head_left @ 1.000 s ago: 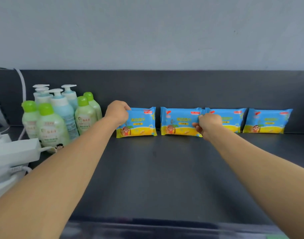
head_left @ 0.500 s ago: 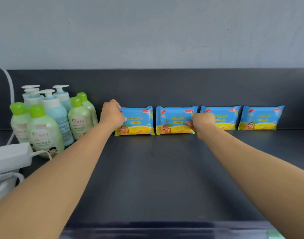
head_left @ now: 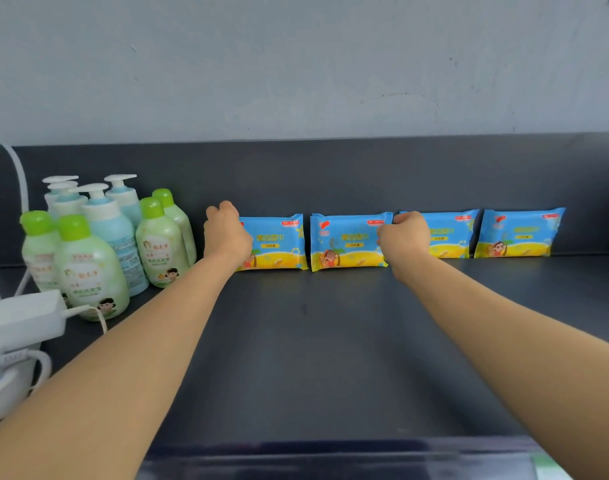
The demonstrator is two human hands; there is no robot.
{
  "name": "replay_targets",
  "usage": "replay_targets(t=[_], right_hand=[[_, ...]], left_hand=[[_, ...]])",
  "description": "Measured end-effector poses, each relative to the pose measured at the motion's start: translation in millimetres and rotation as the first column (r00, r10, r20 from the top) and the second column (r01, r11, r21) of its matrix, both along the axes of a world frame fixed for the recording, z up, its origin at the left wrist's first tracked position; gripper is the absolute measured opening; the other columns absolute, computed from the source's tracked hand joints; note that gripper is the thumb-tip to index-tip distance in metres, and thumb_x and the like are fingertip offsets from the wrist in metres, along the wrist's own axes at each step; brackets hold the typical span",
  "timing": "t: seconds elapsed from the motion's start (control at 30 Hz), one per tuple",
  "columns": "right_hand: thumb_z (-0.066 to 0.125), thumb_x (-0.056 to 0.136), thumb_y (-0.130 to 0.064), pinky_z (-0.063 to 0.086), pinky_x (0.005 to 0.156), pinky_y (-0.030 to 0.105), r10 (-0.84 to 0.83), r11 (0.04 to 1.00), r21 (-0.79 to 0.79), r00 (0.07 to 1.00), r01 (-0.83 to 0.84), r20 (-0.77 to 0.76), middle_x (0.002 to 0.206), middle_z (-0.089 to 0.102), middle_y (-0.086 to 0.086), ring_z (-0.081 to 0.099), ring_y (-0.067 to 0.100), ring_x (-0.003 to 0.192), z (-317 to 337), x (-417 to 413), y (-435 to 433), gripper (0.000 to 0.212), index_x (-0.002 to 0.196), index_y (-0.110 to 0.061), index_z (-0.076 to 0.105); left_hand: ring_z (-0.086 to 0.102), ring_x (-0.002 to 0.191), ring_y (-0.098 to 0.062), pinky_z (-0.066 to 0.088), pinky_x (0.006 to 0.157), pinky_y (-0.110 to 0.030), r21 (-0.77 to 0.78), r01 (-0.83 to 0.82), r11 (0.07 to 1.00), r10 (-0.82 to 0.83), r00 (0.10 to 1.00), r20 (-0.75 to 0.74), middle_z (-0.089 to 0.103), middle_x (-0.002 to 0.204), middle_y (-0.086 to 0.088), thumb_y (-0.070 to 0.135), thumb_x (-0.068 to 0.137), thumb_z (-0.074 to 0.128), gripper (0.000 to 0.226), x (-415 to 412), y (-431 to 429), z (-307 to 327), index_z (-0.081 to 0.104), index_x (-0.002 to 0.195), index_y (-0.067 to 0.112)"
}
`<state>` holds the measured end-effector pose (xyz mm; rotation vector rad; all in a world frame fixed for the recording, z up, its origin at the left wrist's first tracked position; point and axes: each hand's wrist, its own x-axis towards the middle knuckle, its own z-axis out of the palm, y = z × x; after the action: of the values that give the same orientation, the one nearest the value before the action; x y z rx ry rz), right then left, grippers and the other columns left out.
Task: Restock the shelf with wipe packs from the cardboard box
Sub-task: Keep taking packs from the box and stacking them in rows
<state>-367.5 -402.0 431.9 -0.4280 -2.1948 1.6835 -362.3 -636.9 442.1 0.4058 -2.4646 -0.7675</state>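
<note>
Four wipe packs stand upright in a row along the back edge of the shelf (head_left: pixel 313 341), against its rear wall. Counted from the left they are the first pack (head_left: pixel 279 242), second pack (head_left: pixel 348 242), third pack (head_left: pixel 448 233) and fourth pack (head_left: pixel 519 233). The left hand (head_left: pixel 227 232) curls its fingers round the left end of the first pack. The right hand (head_left: pixel 405 237) grips the upper right corner of the second pack, just beside the third. Both hands are closed, not spread.

The step in hand, as I read it, is seating and squaring these two packs in the row. The next move calls for letting go without toppling them, then going back to the cardboard box, which is out of sight.

Toward the shelf's left end, near the first pack, stand pump-top and green-capped bottles (head_left: pixel 99 244). A white appliance (head_left: pixel 19 320) sits at the left front corner.
</note>
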Motion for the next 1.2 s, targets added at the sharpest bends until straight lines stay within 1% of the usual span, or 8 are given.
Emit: replay_targets(t=[0.13, 0.3, 0.47, 0.6, 0.73, 0.8, 0.97, 1.2], right_hand=[[0.047, 0.091, -0.002, 0.037, 0.050, 0.022, 0.079, 0.997, 0.026, 0.994, -0.077, -0.078, 0.103, 0.055, 0.007, 0.053, 0.020, 0.086, 8, 17, -4, 0.035, 0.125, -0.010, 0.049], [0.048, 0.091, -0.003, 0.037, 0.049, 0.021, 0.114, 0.992, 0.067, 0.990, -0.109, -0.079, 0.100, 0.058, 0.006, 0.051, 0.016, 0.076, 17, 32, -6, 0.028, 0.117, -0.011, 0.055], [0.048, 0.092, -0.004, 0.037, 0.049, 0.020, 0.145, 0.982, 0.138, 0.986, -0.132, -0.088, 0.098, 0.060, 0.006, 0.053, 0.017, 0.080, 20, 42, -6, 0.027, 0.116, -0.010, 0.058], [0.050, 0.091, -0.005, 0.038, 0.049, 0.022, 0.162, 0.977, 0.153, 0.983, -0.148, -0.087, 0.091, 0.059, 0.005, 0.052, 0.018, 0.073, 23, 50, -4, 0.023, 0.111, -0.010, 0.062], [0.049, 0.091, -0.006, 0.045, 0.060, 0.027, 0.180, 0.965, 0.210, 0.979, -0.156, -0.099, 0.086, 0.059, 0.003, 0.053, 0.018, 0.073, 28, 64, 5, 0.021, 0.104, -0.011, 0.064], [0.047, 0.090, -0.005, 0.044, 0.056, 0.023, 0.182, 0.953, 0.268, 0.975, -0.143, -0.126, 0.085, 0.059, 0.001, 0.053, 0.014, 0.067, 31, 76, 16, 0.021, 0.102, -0.012, 0.064], [0.050, 0.088, -0.008, 0.041, 0.070, 0.023, 0.055, 0.910, 0.413, 0.980, 0.028, -0.189, 0.088, 0.060, -0.002, 0.054, 0.014, 0.083, 33, 117, 76, 0.022, 0.103, -0.010, 0.067], [0.056, 0.088, -0.016, 0.046, 0.080, 0.028, -0.305, 0.805, 0.465, 0.930, 0.368, -0.207, 0.097, 0.070, 0.002, 0.062, 0.018, 0.094, -5, 237, 229, 0.017, 0.099, -0.013, 0.069]], left_hand=[[0.055, 0.110, -0.031, 0.052, 0.088, -0.037, -0.016, 0.018, 1.000, -0.018, 1.000, -0.015, 0.042, 0.125, -0.016, 0.000, 0.085, 0.067, 0.039, 4, 2, -1, 0.046, 0.117, 0.004], [0.052, 0.115, -0.032, 0.048, 0.093, -0.038, -0.028, 0.024, 0.999, -0.024, 1.000, 0.001, 0.039, 0.131, -0.016, 0.004, 0.085, 0.067, 0.048, 15, 5, 5, 0.043, 0.126, 0.003], [0.041, 0.121, -0.031, 0.045, 0.095, -0.038, -0.086, -0.028, 0.996, 0.022, 0.997, -0.071, 0.037, 0.133, -0.016, -0.003, 0.087, 0.060, 0.045, 28, 19, 19, 0.044, 0.128, 0.003], [0.045, 0.120, -0.029, 0.045, 0.093, -0.039, -0.147, 0.092, 0.985, -0.100, 0.994, -0.050, 0.043, 0.132, -0.014, 0.000, 0.090, 0.056, 0.038, 43, 41, 35, 0.049, 0.126, 0.008], [0.053, 0.116, -0.025, 0.044, 0.089, -0.033, -0.213, 0.284, 0.935, -0.287, 0.958, 0.014, 0.056, 0.125, -0.008, 0.003, 0.089, 0.058, 0.033, 66, 75, 47, 0.057, 0.121, 0.009], [0.056, 0.112, -0.023, 0.042, 0.083, -0.029, -0.214, 0.385, 0.898, -0.386, 0.922, 0.039, 0.061, 0.120, -0.005, 0.005, 0.088, 0.059, 0.027, 78, 98, 52, 0.061, 0.114, 0.011], [0.063, 0.098, -0.021, 0.046, 0.077, -0.029, -0.210, 0.676, 0.707, -0.672, 0.734, 0.100, 0.068, 0.104, -0.003, 0.017, 0.083, 0.067, 0.018, 121, 182, 62, 0.068, 0.099, 0.011], [0.066, 0.085, -0.018, 0.048, 0.071, -0.025, -0.115, 0.949, 0.294, -0.928, 0.312, 0.204, 0.071, 0.087, -0.004, 0.022, 0.080, 0.069, 0.010, 202, 338, 42, 0.072, 0.088, 0.015]])
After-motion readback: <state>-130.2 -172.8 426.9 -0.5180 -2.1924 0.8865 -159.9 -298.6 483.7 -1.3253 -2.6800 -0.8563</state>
